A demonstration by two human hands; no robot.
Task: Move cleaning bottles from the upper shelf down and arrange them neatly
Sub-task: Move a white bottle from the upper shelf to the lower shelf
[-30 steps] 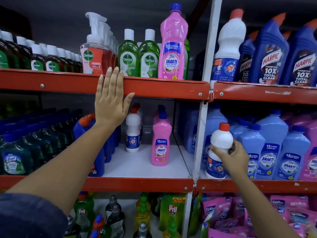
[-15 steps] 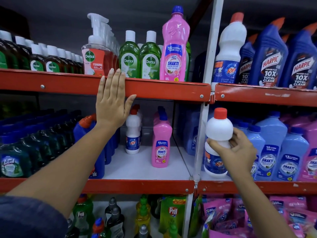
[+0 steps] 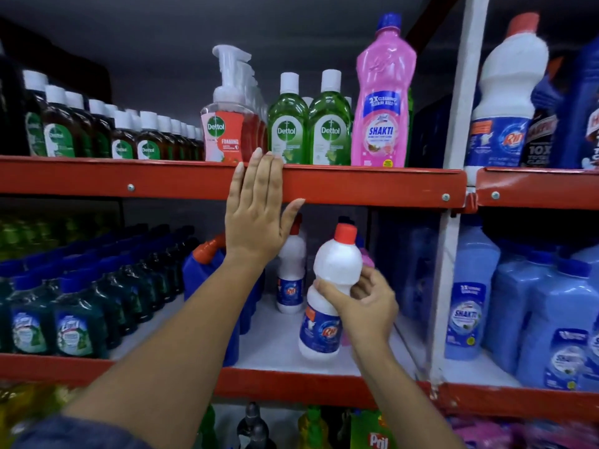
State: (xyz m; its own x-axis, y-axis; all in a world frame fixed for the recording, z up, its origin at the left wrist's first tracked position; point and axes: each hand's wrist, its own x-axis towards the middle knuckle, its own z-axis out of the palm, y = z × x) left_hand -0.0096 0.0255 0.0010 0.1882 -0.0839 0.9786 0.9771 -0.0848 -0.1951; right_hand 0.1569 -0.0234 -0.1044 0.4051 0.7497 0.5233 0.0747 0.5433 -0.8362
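My right hand (image 3: 364, 307) grips a white Rin bottle (image 3: 327, 296) with a red cap, held slightly tilted just above the white middle shelf (image 3: 275, 345). It is in front of a pink Shakti bottle, mostly hidden behind it. Another white Rin bottle (image 3: 291, 280) stands further back on that shelf. My left hand (image 3: 259, 215) lies flat, fingers together, against the red front edge of the upper shelf (image 3: 372, 186). On the upper shelf stand a tall pink Shakti bottle (image 3: 382, 102) and a big white Rin bottle (image 3: 505, 92).
A white upright post (image 3: 453, 189) divides the shelf bays. Green Dettol bottles (image 3: 308, 124) and a pump bottle (image 3: 227, 124) fill the upper shelf. Blue Shakti bottles (image 3: 470, 299) crowd the right bay; dark bottles (image 3: 71, 319) and a blue Harpic bottle (image 3: 202, 270) stand left.
My right hand has carried the white Rin bottle leftwards, from the right bay past the white post into the middle bay. My left hand has stayed on the upper shelf edge.
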